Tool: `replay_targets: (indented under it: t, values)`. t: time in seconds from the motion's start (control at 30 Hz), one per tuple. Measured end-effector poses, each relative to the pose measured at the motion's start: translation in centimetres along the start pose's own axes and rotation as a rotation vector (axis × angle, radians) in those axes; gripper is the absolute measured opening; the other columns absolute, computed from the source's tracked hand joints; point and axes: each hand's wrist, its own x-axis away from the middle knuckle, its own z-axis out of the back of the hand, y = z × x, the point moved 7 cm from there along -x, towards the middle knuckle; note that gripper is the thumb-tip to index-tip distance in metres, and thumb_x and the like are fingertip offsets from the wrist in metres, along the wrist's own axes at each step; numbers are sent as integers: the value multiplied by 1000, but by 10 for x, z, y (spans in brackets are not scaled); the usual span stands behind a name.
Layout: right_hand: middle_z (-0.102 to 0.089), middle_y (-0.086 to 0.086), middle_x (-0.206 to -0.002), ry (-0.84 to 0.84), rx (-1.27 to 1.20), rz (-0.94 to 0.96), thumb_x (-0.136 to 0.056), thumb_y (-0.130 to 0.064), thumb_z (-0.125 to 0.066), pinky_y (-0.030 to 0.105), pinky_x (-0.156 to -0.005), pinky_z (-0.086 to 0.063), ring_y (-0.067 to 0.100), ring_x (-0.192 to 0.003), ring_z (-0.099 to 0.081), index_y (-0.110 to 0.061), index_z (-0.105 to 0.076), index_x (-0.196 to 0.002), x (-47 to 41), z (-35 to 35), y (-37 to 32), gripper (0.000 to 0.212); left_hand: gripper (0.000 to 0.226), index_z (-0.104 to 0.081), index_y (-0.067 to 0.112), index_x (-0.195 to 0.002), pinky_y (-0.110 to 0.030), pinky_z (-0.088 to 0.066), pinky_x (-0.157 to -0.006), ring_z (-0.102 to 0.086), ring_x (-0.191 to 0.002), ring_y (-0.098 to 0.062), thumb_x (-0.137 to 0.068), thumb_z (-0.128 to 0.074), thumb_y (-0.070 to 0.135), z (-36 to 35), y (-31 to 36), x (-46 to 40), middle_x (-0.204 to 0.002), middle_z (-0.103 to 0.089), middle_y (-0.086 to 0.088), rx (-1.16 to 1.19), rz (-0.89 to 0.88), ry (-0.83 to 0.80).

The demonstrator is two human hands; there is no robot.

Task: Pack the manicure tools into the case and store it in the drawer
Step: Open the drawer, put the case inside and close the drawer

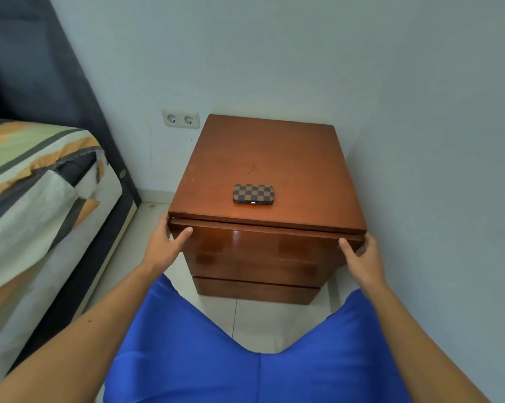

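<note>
Case point(253, 193): 1, closed, on nightstand point(274, 152); 2 hands point(165, 244) point(361, 257) clamp top drawer's point(262, 245) 2 ends.

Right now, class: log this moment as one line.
case: closed, on nightstand | left hand, right hand: gripping top drawer ends | drawer: barely open

- Lighting even, soft, moderately bright; shadows faint.
- Glare patch on glossy drawer front point(262, 242), centre frame.
- Wide-angle bending at frame edges; bed point(36, 184) at left slightly soft.
</note>
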Motion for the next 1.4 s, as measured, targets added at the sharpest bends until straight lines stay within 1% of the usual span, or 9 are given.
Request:
replay_targets:
  t: [0.07, 0.17, 0.3, 0.37, 0.53, 0.77, 0.93, 1.3, 1.4]
  values:
    - [-51, 2, -157, -19, 0, -12, -91, -52, -74, 49, -120, -42, 23, -145, -49, -21, -37, -158, 8, 4, 4, 82, 84, -32, 35, -164, -45, -39, -124, -45, -151, -16, -94, -76, 46, 0, 0, 12, -163, -47, 7, -17, 8, 7]
    - [-40, 8, -166, -31, 26, -16, -96, -43, -73, 47, -124, -37, 27, -153, -40, -17, -29, -163, 24, 9, 9, 84, 87, -25, 24, -168, -42, -34, -126, -37, -156, -24, -97, -75, 37, 3, -6, 29, -171, -35, -1, -81, 32, 49]
    - [-38, 10, -167, -40, 20, -16, -97, -36, -74, 43, -124, -36, 25, -153, -39, -15, -25, -164, 42, 12, 17, 85, 82, -28, 19, -166, -34, -33, -123, -39, -155, -23, -99, -74, 31, 6, -9, 48, -169, -39, -2, -95, 9, 90]
    - [-37, 11, -167, -45, 14, -24, -96, -37, -74, 43, -125, -35, 25, -153, -39, -15, -23, -164, 50, 12, 19, 87, 80, -30, 18, -166, -32, -34, -121, -40, -155, -24, -100, -74, 30, 7, -8, 56, -168, -41, -3, -103, 7, 104]
    - [-45, 13, -162, -19, 80, -7, -96, -43, -73, 43, -120, -41, 30, -148, -46, -14, -25, -163, 73, 16, 19, 87, 77, -31, 16, -165, -32, -35, -121, -42, -153, -24, -101, -72, 30, 10, -7, 79, -167, -42, -5, -118, -22, 134]
    - [-45, 13, -161, 20, 109, 8, -96, -44, -73, 40, -117, -41, 31, -147, -47, -15, -24, -163, 104, 26, 27, 88, 76, -33, 14, -164, -30, -34, -122, -42, -152, -22, -102, -72, 33, 11, -10, 113, -166, -43, -6, -112, -6, 192]
    - [-44, 11, -162, 53, 121, 3, -96, -44, -73, 41, -119, -40, 31, -148, -44, -15, -24, -164, 124, 28, 35, 89, 78, -32, 15, -165, -36, -36, -125, -41, -153, -22, -102, -71, 38, 13, -16, 133, -167, -42, -6, -157, -9, 227]
    - [-37, 10, -166, 85, 134, -10, -93, -48, -74, 44, -121, -39, 33, -153, -39, -15, -20, -165, 133, 25, 33, 96, 71, -34, 12, -163, -28, -33, -117, -44, -151, -25, -105, -66, 39, 11, -5, 142, -163, -46, -9, -213, 5, 306]
    - [-33, 9, -168, 108, 161, 11, -92, -51, -74, 45, -123, -37, 32, -155, -35, -13, -19, -165, 133, 22, 28, 99, 72, -35, 11, -163, -35, -34, -121, -43, -151, -26, -105, -64, 43, 9, 2, 139, -164, -46, -9, -249, 2, 321]
